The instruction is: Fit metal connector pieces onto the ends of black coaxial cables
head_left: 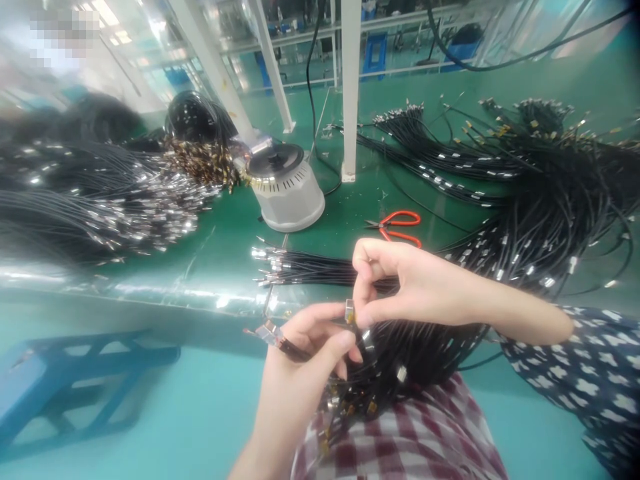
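My left hand (313, 353) is closed around a black cable; a flat metal connector (270, 333) on it sticks out past the thumb side. Between its thumb and forefinger stands another small metal connector (349, 310), with a yellowish part below. My right hand (390, 280) reaches in from the right, thumb and fingers pinched beside that connector; whatever lies between the fingertips is too small to make out. Beneath both hands a thick bundle of black cables (430, 347) hangs over my lap. A bunch of cable ends (273, 263) lies on the table just beyond.
Orange-handled pliers (400, 227) lie behind my right hand. A white round machine with a black top (287, 193) stands beyond, near white posts (350, 100). Cable heaps lie left (125, 193) and right (560, 167) on the green table. A blue stool (95, 347) stands at left.
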Available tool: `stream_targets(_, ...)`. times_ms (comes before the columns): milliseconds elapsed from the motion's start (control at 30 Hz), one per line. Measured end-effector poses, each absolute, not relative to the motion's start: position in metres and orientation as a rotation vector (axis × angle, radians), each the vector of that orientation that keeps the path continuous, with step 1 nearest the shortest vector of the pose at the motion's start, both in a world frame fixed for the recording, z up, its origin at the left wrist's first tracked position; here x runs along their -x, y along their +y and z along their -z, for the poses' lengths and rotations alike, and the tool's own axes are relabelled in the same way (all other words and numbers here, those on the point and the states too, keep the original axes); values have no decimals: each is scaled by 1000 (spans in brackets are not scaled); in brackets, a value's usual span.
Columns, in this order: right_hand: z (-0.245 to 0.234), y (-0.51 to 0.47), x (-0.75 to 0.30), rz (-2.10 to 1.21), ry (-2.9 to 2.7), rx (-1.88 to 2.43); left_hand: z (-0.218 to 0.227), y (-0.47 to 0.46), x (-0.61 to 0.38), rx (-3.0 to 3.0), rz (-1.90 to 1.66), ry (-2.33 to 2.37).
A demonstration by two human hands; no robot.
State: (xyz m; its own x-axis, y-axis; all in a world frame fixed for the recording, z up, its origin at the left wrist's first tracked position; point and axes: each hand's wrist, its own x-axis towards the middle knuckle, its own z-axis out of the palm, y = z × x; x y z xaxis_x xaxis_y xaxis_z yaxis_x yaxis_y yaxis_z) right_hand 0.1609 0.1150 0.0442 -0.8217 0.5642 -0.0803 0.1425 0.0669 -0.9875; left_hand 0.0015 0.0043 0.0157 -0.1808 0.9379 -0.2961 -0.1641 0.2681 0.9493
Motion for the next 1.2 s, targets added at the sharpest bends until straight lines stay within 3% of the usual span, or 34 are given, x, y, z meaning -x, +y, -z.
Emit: stream_targets(1200,-58,100,-153,-1257,-2293,1063,-2,-2,0,-839,-1280,1358)
